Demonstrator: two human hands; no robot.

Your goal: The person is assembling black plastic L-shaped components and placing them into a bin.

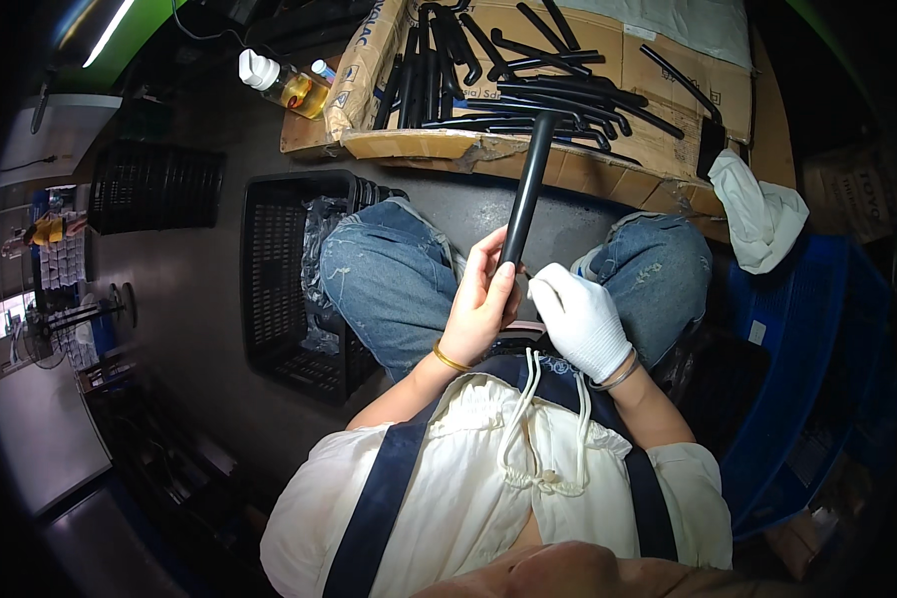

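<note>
Black and rigid, the plastic tube (526, 184) stands nearly upright between the knees, its lower end clasped in the bare left hand (480, 304). The gloved right hand (580, 317) closes at that same end. It likely handles light, stiff and smooth; grip low, near the base, clear of the cardboard box (568, 159).

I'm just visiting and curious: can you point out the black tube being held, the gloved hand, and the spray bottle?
black tube (528, 179), head view, middle of its shaft
right hand (580, 317), head view, back of the white glove
spray bottle (281, 84), head view, its amber body
</note>
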